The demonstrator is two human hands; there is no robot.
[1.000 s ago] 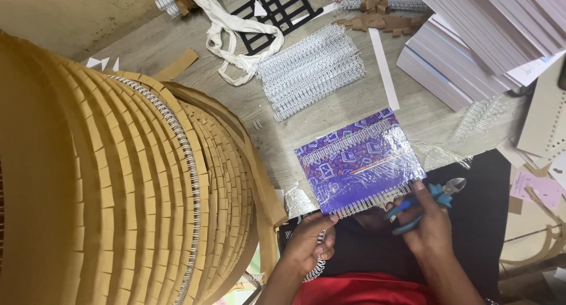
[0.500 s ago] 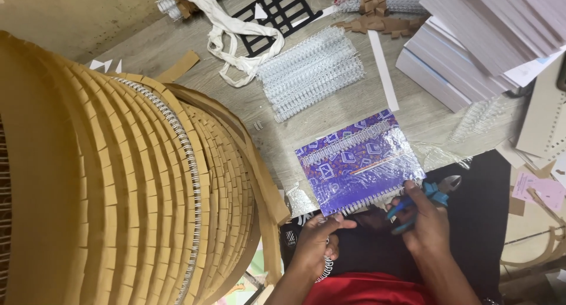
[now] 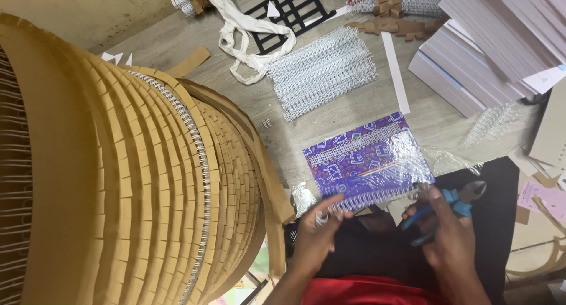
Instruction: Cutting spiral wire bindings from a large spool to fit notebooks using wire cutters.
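— Both hands are busy at the lower middle of the frame: the left hand [image 3: 315, 237] pinches the near end of the wire spiral [image 3: 368, 198], fingers closed on it, and the right hand [image 3: 451, 234] is wrapped round blue-handled pliers [image 3: 454, 200] at the other end.

— And the notebook?

— The purple notebook [image 3: 368, 160] lies flat on the grey worktop [image 3: 354, 113] just above the hands, cover still in clear film. The spiral looks threaded along its whole near edge, so the binding seems nearly done; I'd say only the wire ends are left.

— More to bind?

— Plenty: loose coils [image 3: 321, 72] above it, paper stacks [image 3: 471, 51] at upper right, a big wire spool [image 3: 118, 187] filling the left.
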